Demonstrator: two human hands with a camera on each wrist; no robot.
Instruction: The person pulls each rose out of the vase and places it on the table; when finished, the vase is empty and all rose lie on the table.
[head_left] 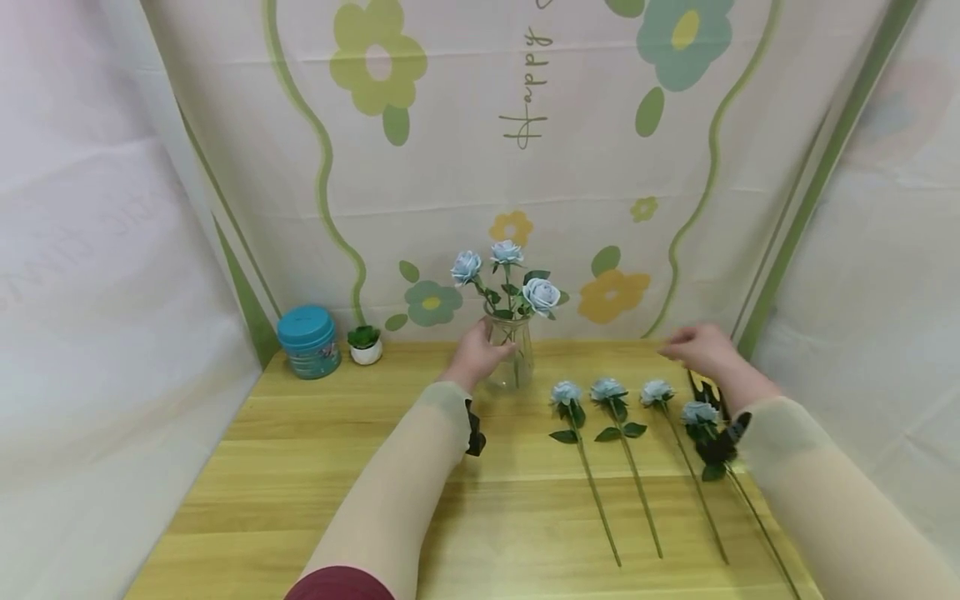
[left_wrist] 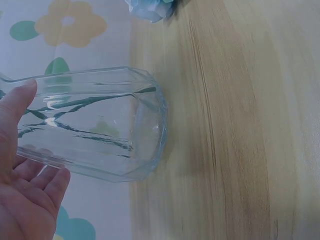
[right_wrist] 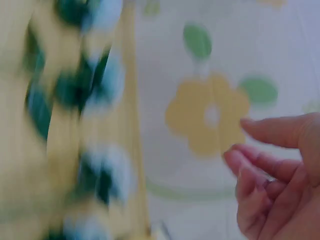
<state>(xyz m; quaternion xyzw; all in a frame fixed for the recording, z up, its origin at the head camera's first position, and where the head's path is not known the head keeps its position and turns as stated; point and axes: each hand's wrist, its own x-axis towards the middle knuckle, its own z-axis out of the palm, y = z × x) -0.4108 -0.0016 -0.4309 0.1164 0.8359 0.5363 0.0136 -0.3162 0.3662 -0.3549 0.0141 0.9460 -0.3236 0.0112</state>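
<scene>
My left hand (head_left: pixel 480 357) grips the clear glass vase (head_left: pixel 522 367) near its neck, thumb on the near side and fingers around the far side. Three pale blue roses (head_left: pixel 542 296) stand in the vase, their stems (left_wrist: pixel 75 104) crossing inside the glass. Over the far right of the table is my right hand (head_left: pixel 703 348), holding nothing, its fingers loosely bent. Below and left of it, several pale blue roses (head_left: pixel 657 392) lie in a row, stems toward me. The rightmost rose (head_left: pixel 701 412) is partly covered by the right wrist's black strap.
A turquoise lidded tub (head_left: pixel 308 342) stands at the table's back left corner, with a small succulent in a white pot (head_left: pixel 366 352) beside it. Behind the wooden table (head_left: pixel 315 467) hangs a flower-printed cloth (head_left: pixel 450 158). A dark object (head_left: pixel 705 387) lies under the right wrist.
</scene>
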